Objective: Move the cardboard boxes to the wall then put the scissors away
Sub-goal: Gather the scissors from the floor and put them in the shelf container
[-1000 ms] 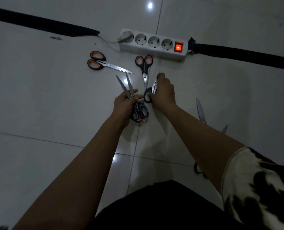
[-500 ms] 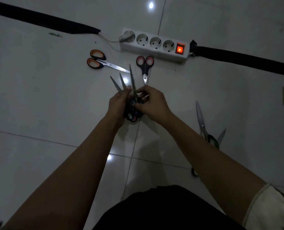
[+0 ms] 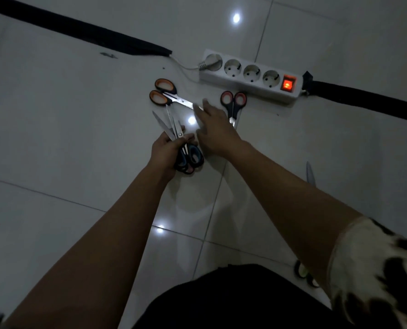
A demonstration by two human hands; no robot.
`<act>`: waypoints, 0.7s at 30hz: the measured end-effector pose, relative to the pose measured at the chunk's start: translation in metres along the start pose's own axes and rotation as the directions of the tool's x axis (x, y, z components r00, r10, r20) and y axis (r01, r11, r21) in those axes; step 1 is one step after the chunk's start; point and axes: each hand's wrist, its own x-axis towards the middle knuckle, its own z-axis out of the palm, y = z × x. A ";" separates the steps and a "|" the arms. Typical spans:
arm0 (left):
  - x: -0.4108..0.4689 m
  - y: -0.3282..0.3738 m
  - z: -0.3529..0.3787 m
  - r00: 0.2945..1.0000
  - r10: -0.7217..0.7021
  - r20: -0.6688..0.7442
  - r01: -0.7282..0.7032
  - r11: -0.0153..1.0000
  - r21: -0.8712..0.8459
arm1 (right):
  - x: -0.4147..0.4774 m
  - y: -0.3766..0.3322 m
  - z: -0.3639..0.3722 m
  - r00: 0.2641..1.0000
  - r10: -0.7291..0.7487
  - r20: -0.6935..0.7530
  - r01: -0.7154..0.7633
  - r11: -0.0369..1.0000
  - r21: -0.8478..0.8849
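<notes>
Several scissors [image 3: 190, 158] sit bunched in the left hand [image 3: 164, 150], gripped near the pivots. The right hand [image 3: 215, 131], fingers spread, hovers over the orange-handled scissors [image 3: 173, 98] on the floor [image 3: 55, 138]. They look stiff, light and sharp-tipped, so the handles seem safest.

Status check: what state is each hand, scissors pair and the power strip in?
Left hand: grips scissors bundle, blades splayed.
Right hand: open, fingers straight, holding nothing.
Orange scissors: closed, on floor.
Red scissors: closed, on floor.
Green-handled scissors: mostly hidden behind right arm.
Power strip: switch lit, one plug in.
</notes>
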 end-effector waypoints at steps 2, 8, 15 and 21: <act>0.002 -0.001 -0.002 1.000 -0.020 0.006 0.020 0.999 -0.039 | 0.008 -0.001 0.004 1.000 -0.009 0.022 0.013 0.977 -0.213; 0.000 0.003 -0.003 0.999 -0.047 0.001 0.047 0.999 -0.012 | 0.010 -0.008 -0.003 0.989 -0.054 -0.139 0.001 0.934 -0.357; -0.009 0.006 -0.010 0.998 -0.004 0.068 -0.004 0.993 0.118 | -0.016 -0.002 0.005 0.974 0.148 -0.173 -0.168 0.980 -0.104; -0.024 0.014 -0.012 0.994 0.002 0.105 -0.012 0.996 0.088 | -0.016 -0.002 0.005 0.911 0.378 -0.162 -0.345 0.917 0.201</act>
